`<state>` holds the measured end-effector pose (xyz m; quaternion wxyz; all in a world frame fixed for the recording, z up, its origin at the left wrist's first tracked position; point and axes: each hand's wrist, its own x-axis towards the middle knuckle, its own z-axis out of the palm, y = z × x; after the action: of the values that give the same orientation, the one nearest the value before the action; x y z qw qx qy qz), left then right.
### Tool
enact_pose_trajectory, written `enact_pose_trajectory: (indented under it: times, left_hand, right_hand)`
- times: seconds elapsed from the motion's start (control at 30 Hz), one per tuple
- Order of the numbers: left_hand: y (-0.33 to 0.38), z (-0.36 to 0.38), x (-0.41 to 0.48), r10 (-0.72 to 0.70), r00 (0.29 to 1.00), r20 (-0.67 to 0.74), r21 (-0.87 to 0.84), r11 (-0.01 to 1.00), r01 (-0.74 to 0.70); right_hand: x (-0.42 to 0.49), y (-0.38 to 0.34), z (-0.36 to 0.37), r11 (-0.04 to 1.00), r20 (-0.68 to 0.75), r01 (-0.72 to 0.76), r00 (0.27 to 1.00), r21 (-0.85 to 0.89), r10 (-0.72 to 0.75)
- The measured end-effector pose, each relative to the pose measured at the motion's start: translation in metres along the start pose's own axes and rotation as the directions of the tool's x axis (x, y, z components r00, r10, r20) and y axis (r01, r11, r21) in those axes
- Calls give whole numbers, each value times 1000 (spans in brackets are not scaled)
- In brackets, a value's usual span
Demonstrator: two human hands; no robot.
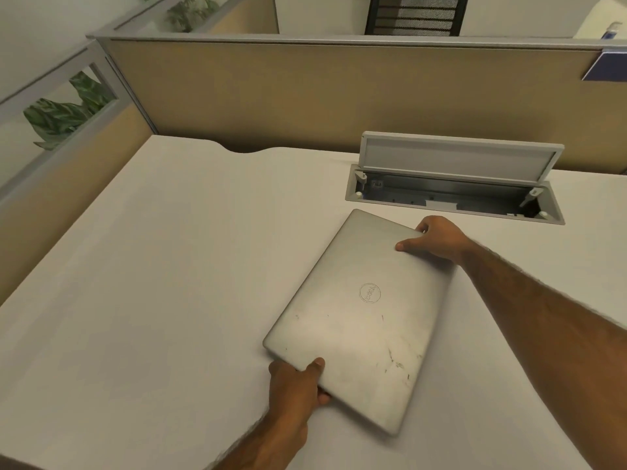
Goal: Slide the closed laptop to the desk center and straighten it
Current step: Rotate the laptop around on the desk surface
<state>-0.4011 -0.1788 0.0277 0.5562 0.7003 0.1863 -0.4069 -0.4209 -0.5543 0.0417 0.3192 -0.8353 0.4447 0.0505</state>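
A closed silver laptop point(363, 317) with a round logo and scuff marks lies on the white desk point(152, 283), turned at a slant, its long sides running from near left to far right. My left hand point(298, 385) grips its near left edge, thumb on the lid and fingers underneath. My right hand point(437, 239) holds the far right corner, thumb on top. The near edge seems slightly lifted off the desk.
An open cable tray point(454, 195) with a raised grey flap is set into the desk just behind the laptop. Beige partition walls point(305, 93) close the desk at the back and left. Plants point(64, 113) stand beyond the left partition.
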Motion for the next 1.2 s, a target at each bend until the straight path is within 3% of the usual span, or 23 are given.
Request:
enact_pose_trajectory:
  times: [0.27,0.47,0.63,0.73,0.83,0.9,0.93,1.0,1.03,1.07,1.2]
  left_hand:
    - [8,4,-8,-35,999,8,-30,999,35]
    - [13,5,-12,-110,994,12,-54,992,110]
    - [22,-4,-18,-158,981,111,-58,984,166]
    - [31,-17,-23,-179,971,161,118,980,161]
    - [57,-32,-28,-267,931,247,378,912,161]
    - [79,-39,-31,-280,925,257,599,798,75]
    - [89,-41,-30,-227,950,216,714,700,4]
    - [107,-37,-22,39,993,116,922,368,-122]
    - [116,-31,-15,194,976,102,968,205,-142]
    - [123,-24,-5,295,949,113,978,136,-159]
    - [129,13,37,393,890,232,869,327,-371]
  right_hand:
    - [-1,2,5,1000,9,-11,1000,-27,11]
    - [-9,4,11,995,-80,-16,997,-97,8]
    - [-24,2,17,985,-131,-26,991,-173,3]
    - [-43,0,21,994,-184,-28,983,-102,9]
    - [-75,4,26,975,-293,-38,951,221,103]
    - [-101,8,29,906,-327,-33,927,421,186]
    - [-114,10,31,875,-322,-45,920,483,225]
    - [-138,15,39,824,-292,-98,906,558,306]
    - [-148,17,45,803,-268,-136,899,581,346]
    - [-156,20,51,783,-239,-178,892,595,384]
    - [-180,21,73,743,-136,-332,860,581,491]
